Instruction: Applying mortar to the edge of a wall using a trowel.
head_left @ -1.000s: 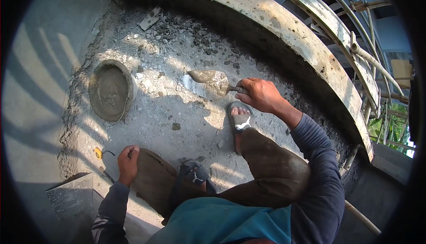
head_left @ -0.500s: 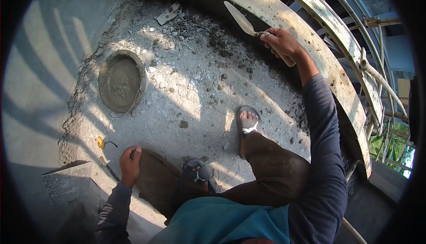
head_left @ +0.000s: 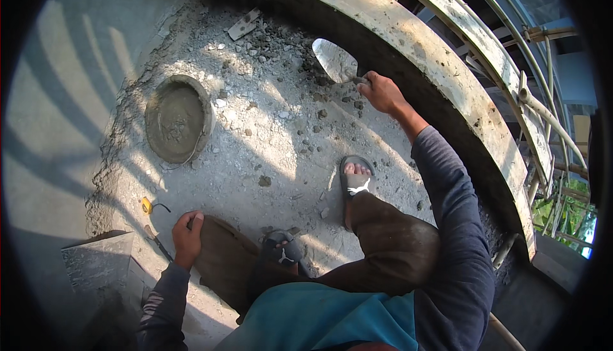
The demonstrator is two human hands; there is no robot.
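Observation:
My right hand (head_left: 385,92) is closed round the handle of a trowel (head_left: 335,61). The trowel's pale metal blade faces up and points to the upper left, above the rubble beside the curved concrete wall (head_left: 408,44). Lower left, my left hand (head_left: 187,238) is at my knee, fingers curled and thumb up, closed on the brown trouser leg (head_left: 223,249). Left of centre stands a round bucket (head_left: 207,118) of wet grey mortar (head_left: 175,118), its thin wire handle hanging down at the near side.
Loose rubble (head_left: 274,51) covers the floor, with a flat offcut (head_left: 243,24) at the far end. A yellow tape measure (head_left: 147,205) and a dark-handled tool (head_left: 158,242) lie near a grey block (head_left: 99,261). Bamboo poles (head_left: 552,121) stand beyond the wall at right.
My right hand has come left and down from the wall's top with the trowel, whose blade has turned to show its broad face. My left hand stays at the knee.

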